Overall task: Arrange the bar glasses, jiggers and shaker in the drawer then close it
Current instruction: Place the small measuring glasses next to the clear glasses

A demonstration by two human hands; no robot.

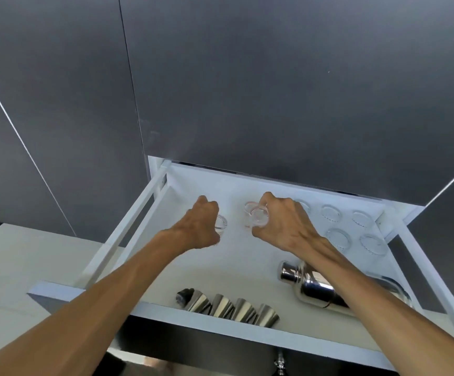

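Observation:
A white drawer stands pulled out below dark cabinet fronts. My left hand is closed around a small clear glass at the drawer's back left. My right hand grips another clear glass beside a second one near the back middle. Several ribbed glasses stand in rows at the back right. A shiny steel shaker lies on its side at the front right, partly under my right forearm. Several steel jiggers lie in a row along the front edge.
Dark grey cabinet doors rise behind and above the drawer. A pale wall or counter surface lies to the left. Below the drawer front is a dark gap with a small metal fitting.

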